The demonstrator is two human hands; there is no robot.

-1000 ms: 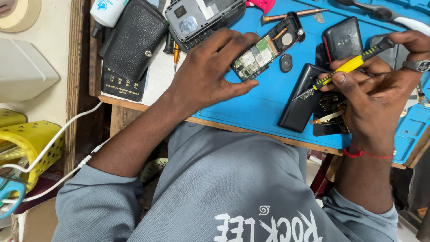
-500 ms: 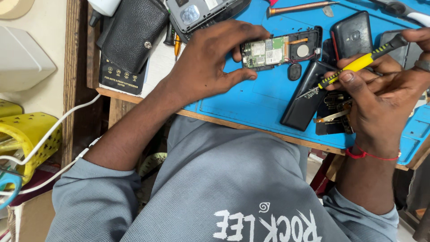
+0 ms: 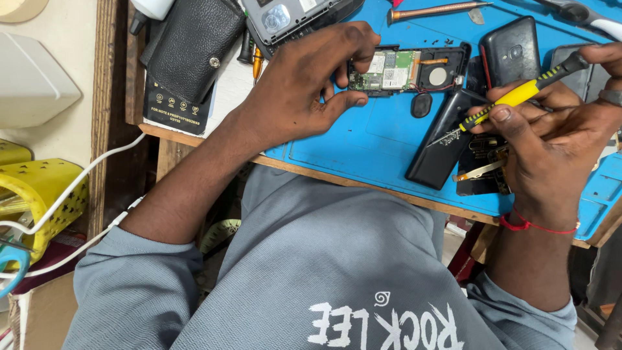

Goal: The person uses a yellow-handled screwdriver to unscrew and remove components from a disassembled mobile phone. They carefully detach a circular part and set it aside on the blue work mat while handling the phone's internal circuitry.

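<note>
Here, one opened phone [image 3: 405, 70], one screwdriver [image 3: 518, 97], two hands.

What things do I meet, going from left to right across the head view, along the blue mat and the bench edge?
Yellow basket → black wallet → left hand → opened phone circuit board → black phone → right hand, holding a yellow screwdriver.

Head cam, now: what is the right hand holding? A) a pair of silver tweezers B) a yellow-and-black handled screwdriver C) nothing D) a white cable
B: the right hand grips a yellow-and-black handled screwdriver, its tip down by a black phone back cover on the blue work mat, while the left hand steadies the opened phone with its green circuit board exposed.
</note>
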